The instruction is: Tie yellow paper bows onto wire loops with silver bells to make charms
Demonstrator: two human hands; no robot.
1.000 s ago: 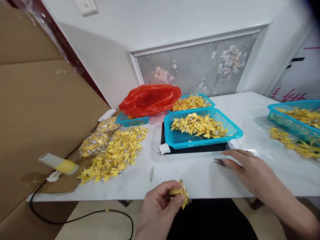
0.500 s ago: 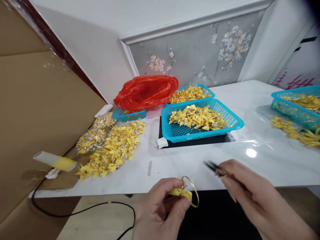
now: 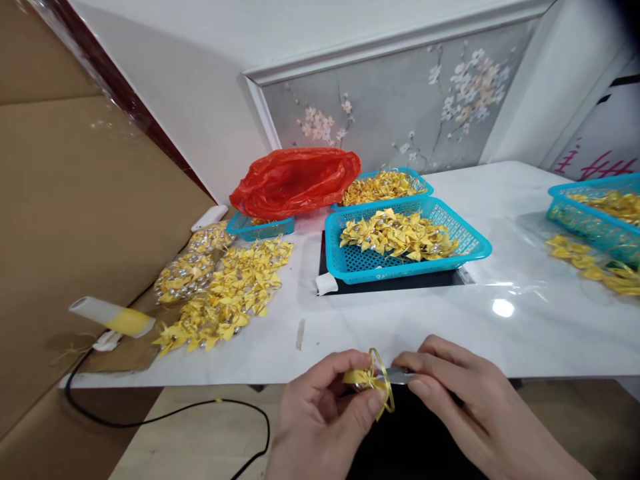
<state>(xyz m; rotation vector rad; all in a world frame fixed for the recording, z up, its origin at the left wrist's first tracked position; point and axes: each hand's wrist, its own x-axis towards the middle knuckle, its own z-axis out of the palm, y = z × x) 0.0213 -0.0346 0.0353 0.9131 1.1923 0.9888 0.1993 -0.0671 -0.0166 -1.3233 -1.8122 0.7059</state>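
A yellow ribbon piece [image 3: 357,379] with a thin gold loop is pinched between the thumb and fingers of my left hand [image 3: 330,413], at the table's front edge. Just to its right, my right hand [image 3: 450,393] grips a slim metal tool [image 3: 397,375], whose tip reaches the loop and the ribbon piece. The exact shape of the tip is partly hidden by the loop. Beyond my hands stands a blue basket [image 3: 410,272] holding many similar yellow pieces [image 3: 395,233].
More yellow pieces [image 3: 227,293] lie in a heap at the left, near a white-and-yellow roll [image 3: 113,317] and a black cable [image 3: 165,425]. A red plastic bag [image 3: 295,183] sits behind. Another blue basket [image 3: 590,220] stands at the right.
My right hand has moved left and brought the tool up to the ribbon piece. My left hand still holds the piece, now slightly farther right.
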